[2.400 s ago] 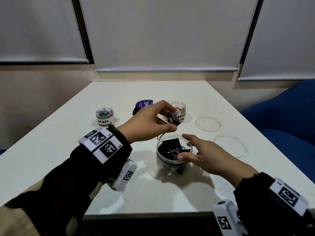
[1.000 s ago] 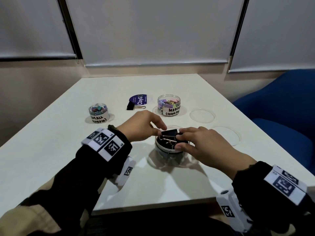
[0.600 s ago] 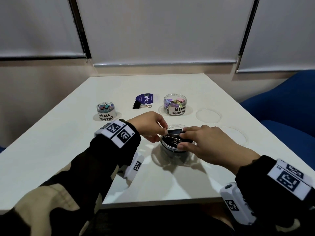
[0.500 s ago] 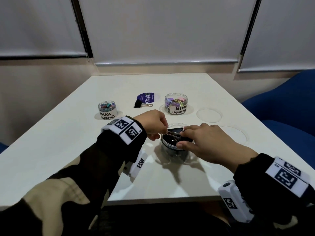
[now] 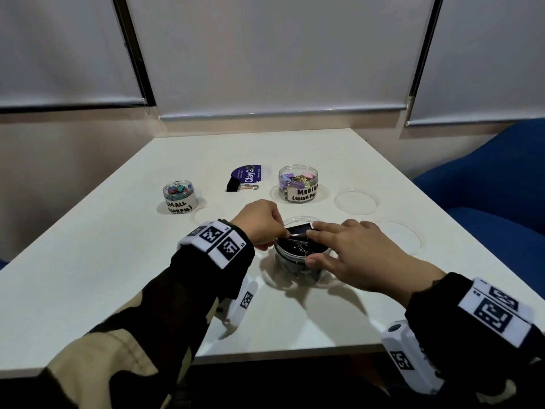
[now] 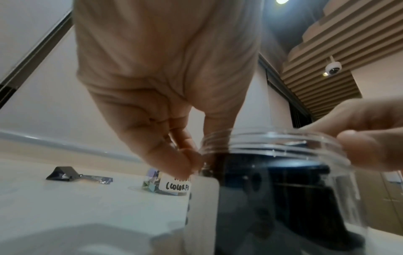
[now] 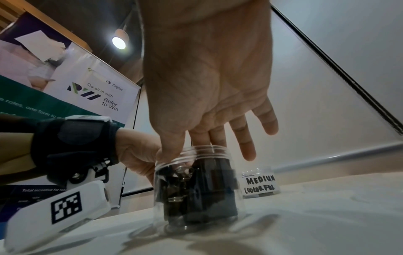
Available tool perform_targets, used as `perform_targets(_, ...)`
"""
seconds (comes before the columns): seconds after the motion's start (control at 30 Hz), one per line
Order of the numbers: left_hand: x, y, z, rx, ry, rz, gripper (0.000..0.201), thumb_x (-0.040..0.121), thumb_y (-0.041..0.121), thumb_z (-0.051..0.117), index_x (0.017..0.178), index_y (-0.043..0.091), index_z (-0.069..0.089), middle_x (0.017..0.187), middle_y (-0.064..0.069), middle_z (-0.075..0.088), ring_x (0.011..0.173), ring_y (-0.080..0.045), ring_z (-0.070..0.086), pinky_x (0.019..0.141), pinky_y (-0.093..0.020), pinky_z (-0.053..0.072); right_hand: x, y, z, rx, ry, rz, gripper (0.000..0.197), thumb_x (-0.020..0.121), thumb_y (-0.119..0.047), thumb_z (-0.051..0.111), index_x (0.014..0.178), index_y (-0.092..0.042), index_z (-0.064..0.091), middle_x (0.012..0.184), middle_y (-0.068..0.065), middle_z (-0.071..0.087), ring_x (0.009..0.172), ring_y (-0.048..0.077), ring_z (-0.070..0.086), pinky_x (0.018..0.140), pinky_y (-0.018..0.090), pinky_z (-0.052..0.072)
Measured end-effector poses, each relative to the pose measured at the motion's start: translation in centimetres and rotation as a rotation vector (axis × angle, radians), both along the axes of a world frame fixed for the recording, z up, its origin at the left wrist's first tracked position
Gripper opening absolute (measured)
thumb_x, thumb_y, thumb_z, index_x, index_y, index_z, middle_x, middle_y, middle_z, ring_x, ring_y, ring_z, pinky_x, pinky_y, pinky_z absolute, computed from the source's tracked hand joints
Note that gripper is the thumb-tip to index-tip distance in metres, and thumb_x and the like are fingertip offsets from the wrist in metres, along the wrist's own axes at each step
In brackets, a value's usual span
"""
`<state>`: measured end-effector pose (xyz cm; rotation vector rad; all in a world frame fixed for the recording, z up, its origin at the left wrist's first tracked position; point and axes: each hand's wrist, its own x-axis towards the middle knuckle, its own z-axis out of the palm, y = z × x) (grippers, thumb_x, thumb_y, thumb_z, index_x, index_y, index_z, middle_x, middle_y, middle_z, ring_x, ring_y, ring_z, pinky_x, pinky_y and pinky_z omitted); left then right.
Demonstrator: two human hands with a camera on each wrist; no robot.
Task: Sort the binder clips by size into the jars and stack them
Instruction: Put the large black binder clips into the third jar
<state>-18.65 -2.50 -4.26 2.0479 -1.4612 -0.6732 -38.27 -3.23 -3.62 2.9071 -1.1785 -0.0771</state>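
A clear jar (image 5: 292, 268) (image 7: 196, 189) packed with large black binder clips stands at the table's near middle. One black binder clip (image 5: 298, 230) lies across its mouth. My left hand (image 5: 281, 233) (image 6: 189, 160) is at the jar's left rim, with curled fingers pinching that clip's wire handle. My right hand (image 5: 312, 245) (image 7: 187, 148) reaches over the jar from the right. Its straight fingers press on the clip and its thumb rests on the near rim. Another black binder clip (image 5: 236, 184) (image 6: 62, 173) lies loose on the table farther back.
A small jar (image 5: 180, 199) labelled SMALL and a medium jar (image 5: 298, 184) of coloured clips stand at the back. A purple round lid (image 5: 250, 173) lies between them. Clear lids (image 5: 356, 201) (image 5: 404, 238) lie at the right. Blue chairs (image 5: 486, 187) flank the table's right edge.
My left hand brought the black clip down from above the jar to its mouth. My right hand shifted from holding the jar's side to pressing flat on the clip.
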Motion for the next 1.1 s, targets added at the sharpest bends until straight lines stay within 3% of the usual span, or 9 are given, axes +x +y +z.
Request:
perform_targets(0.1, 0.4, 0.0, -0.5, -0.029, 0.076, -0.004, 0.021, 0.081, 0.021, 0.076, 0.078, 0.012, 0.057, 0.073, -0.006, 0.061, 0.056, -0.015, 0.058, 0.050, -0.026, 0.052, -0.3, -0.3, -0.3, -0.004, -0.031, -0.025, 0.065, 0.093, -0.063, 0.032, 0.150, -0.036, 0.022, 0.161, -0.009, 0.010, 0.136, 0.023, 0.034, 0.108, 0.040, 0.030)
perform_targets(0.17, 1.0, -0.2, -0.5, -0.026, 0.086, -0.019, 0.026, 0.080, 0.031, 0.077, 0.080, 0.012, 0.059, 0.077, -0.006, 0.062, 0.058, -0.015, 0.058, 0.052, -0.026, 0.051, -0.4, -0.5, -0.4, 0.068, -0.087, -0.051, 0.069, 0.090, -0.064, 0.039, 0.151, -0.037, 0.019, 0.162, -0.008, 0.005, 0.142, 0.021, 0.027, 0.111, 0.038, 0.029)
perform_targets(0.27, 2.0, -0.8, 0.1, 0.016, -0.027, -0.055, 0.040, 0.078, 0.050, 0.073, 0.088, 0.012, 0.063, 0.084, -0.007, 0.068, 0.063, -0.014, 0.062, 0.060, -0.027, 0.053, 0.0, -0.8, -0.2, 0.269, -0.236, -0.067, 0.084, 0.084, -0.063, 0.054, 0.152, -0.036, 0.014, 0.161, -0.008, 0.008, 0.146, 0.012, 0.017, 0.114, 0.030, 0.022)
perform_targets(0.37, 3.3, -2.1, 0.5, 0.004, -0.159, -0.032, 0.054, 0.080, 0.061, 0.065, 0.095, 0.009, 0.065, 0.083, -0.007, 0.069, 0.071, -0.017, 0.064, 0.069, -0.031, 0.053, 0.7, -1.4, 0.2, 0.305, -0.301, -0.051, 0.097, 0.077, -0.058, 0.066, 0.153, -0.030, 0.014, 0.159, -0.009, 0.017, 0.143, 0.009, 0.023, 0.111, 0.024, 0.023)
perform_targets(0.5, 6.1, -4.0, 0.8, -0.003, -0.306, -0.002, 0.048, 0.085, 0.050, 0.065, 0.098, 0.003, 0.067, 0.098, -0.013, 0.070, 0.077, -0.018, 0.058, 0.067, -0.029, 0.045, 1.2, -1.9, 0.8, 0.368, -0.328, -0.054, 0.105, 0.070, -0.050, 0.078, 0.152, -0.035, 0.014, 0.154, -0.011, 0.029, 0.138, 0.008, 0.031, 0.103, 0.018, 0.027)
perform_targets(0.6, 8.8, -5.2, 0.6, 0.051, -0.366, 0.022, 0.045, 0.083, 0.048, 0.067, 0.109, 0.011, 0.060, 0.110, -0.007, 0.065, 0.090, -0.017, 0.055, 0.077, -0.028, 0.042, 1.4, -2.4, 1.1, 0.408, -0.350, -0.069, 0.109, 0.067, -0.045, 0.082, 0.152, -0.037, 0.015, 0.152, -0.011, 0.034, 0.132, 0.009, 0.038, 0.096, 0.017, 0.030)
perform_targets(0.77, 11.4, -6.7, 0.3, 0.050, -0.449, 0.081, 0.046, 0.088, 0.025, 0.064, 0.129, 0.011, 0.049, 0.127, -0.008, 0.055, 0.116, -0.025, 0.051, 0.088, -0.028, 0.037, 2.1, -3.3, 1.0, 0.434, -0.346, -0.066, 0.112, 0.065, -0.046, 0.083, 0.152, -0.034, 0.014, 0.147, -0.012, 0.034, 0.131, 0.009, 0.038, 0.105, 0.022, 0.034)
perform_targets(0.93, 12.5, -8.5, -0.8, 0.141, -0.507, 0.062, 0.053, 0.087, 0.005, 0.050, 0.139, 0.009, 0.039, 0.136, -0.017, 0.041, 0.120, -0.032, 0.049, 0.095, -0.034, 0.042, 2.2, -3.8, 0.9, 0.455, -0.309, -0.049, 0.114, 0.066, -0.048, 0.082, 0.153, -0.031, 0.010, 0.141, -0.015, 0.031, 0.130, 0.008, 0.038, 0.104, 0.023, 0.034)
perform_targets(1.1, 13.0, -10.3, -1.3, 0.188, -0.584, 0.008, 0.054, 0.084, 0.003, 0.045, 0.137, 0.011, 0.040, 0.134, -0.013, 0.040, 0.118, -0.036, 0.049, 0.098, -0.042, 0.043, 2.1, -3.9, 1.1, 0.477, -0.309, -0.035, 0.115, 0.067, -0.049, 0.080, 0.154, -0.031, 0.007, 0.138, -0.018, 0.029, 0.128, 0.006, 0.037, 0.103, 0.021, 0.034)
